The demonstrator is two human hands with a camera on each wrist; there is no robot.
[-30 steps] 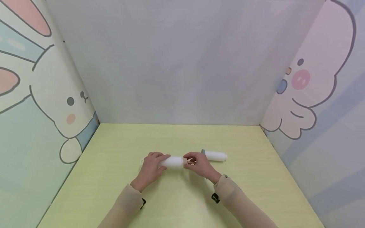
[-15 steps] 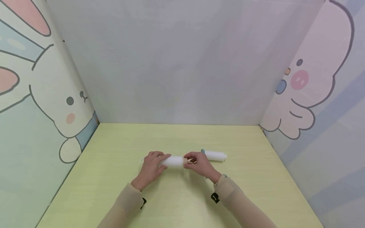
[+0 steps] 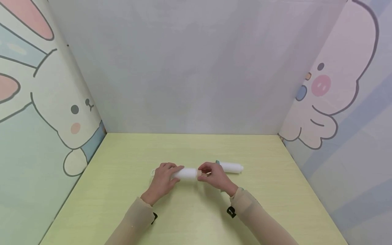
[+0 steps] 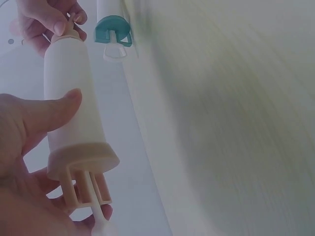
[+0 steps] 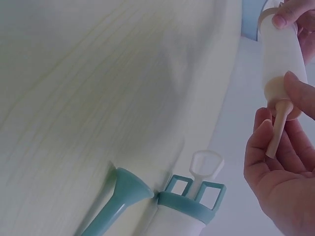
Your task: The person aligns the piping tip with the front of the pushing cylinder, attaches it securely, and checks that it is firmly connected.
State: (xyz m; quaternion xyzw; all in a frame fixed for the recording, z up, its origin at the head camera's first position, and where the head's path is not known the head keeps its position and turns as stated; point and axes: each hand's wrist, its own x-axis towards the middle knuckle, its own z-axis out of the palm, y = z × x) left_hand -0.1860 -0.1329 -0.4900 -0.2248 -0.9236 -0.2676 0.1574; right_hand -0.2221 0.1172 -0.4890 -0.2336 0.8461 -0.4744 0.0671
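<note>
A large white plastic syringe (image 3: 187, 173) lies crosswise in both hands, just over the tabletop. My left hand (image 3: 163, 180) grips its barrel near the beige collar (image 4: 83, 158), the thumb across the white wall. From this collar a white plunger rod (image 4: 93, 191) sticks out. At the opposite end, my right hand (image 3: 216, 175) pinches a beige nozzle (image 5: 279, 120) with a long thin spout. This nozzle sits against the barrel's mouth; how firmly it is seated I cannot tell. Fingers hide part of the spout in the head view.
Behind my right hand lies a second white syringe (image 3: 231, 167) with a teal collar (image 5: 187, 206) and clear plunger handle (image 5: 206, 164). A teal funnel-shaped nozzle (image 5: 129, 189) lies beside it. The pale yellow table (image 3: 196, 217) meets upright walls at the back and sides.
Both hands keep nearly the same place and grip. The fingers of my right hand shift slightly at the beige nozzle.
</note>
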